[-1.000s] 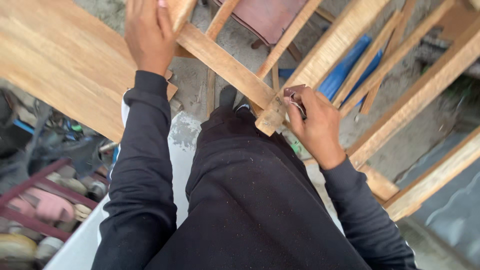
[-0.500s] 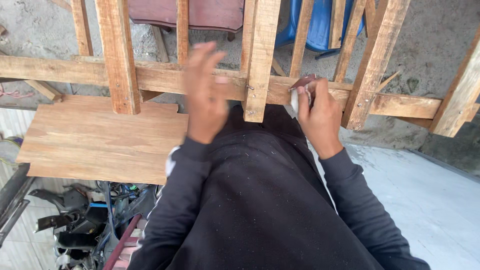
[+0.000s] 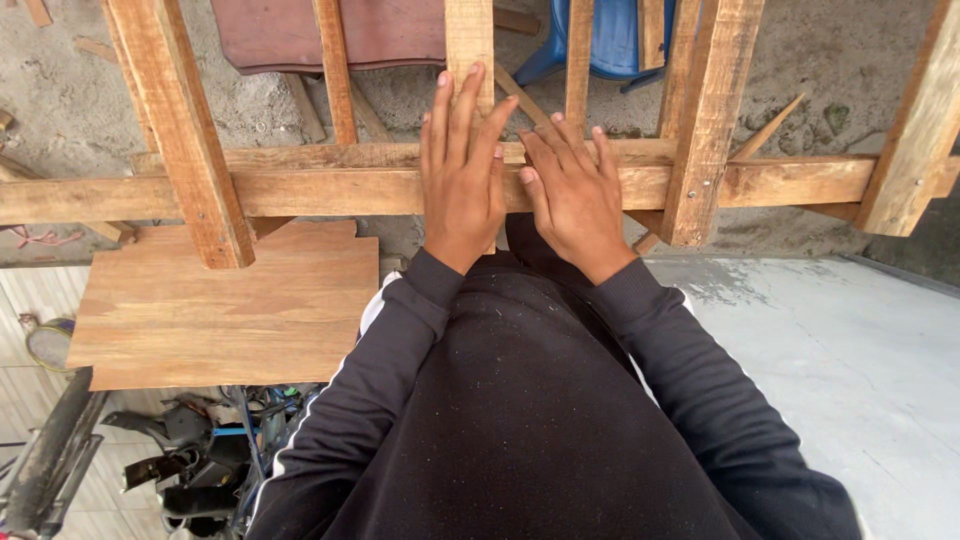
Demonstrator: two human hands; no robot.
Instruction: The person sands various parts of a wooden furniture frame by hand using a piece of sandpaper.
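A wooden frame of rough planks stands in front of me, with a long horizontal rail crossed by several upright slats. My left hand lies flat, fingers together, on the middle upright slat where it meets the rail. My right hand rests flat beside it on the same joint, its fingertips touching the left hand. Neither hand holds anything. My dark trousers and black sleeves fill the lower middle of the view.
A flat plywood board lies at the left under the rail. Dark tools and a bag sit at the lower left. A blue plastic chair and a reddish panel lie beyond the frame on sandy ground. Grey concrete is at the right.
My left hand swung from the far upper left onto the middle slat. My right hand, earlier curled at the rail, has opened flat beside it. The view turned square to the frame.
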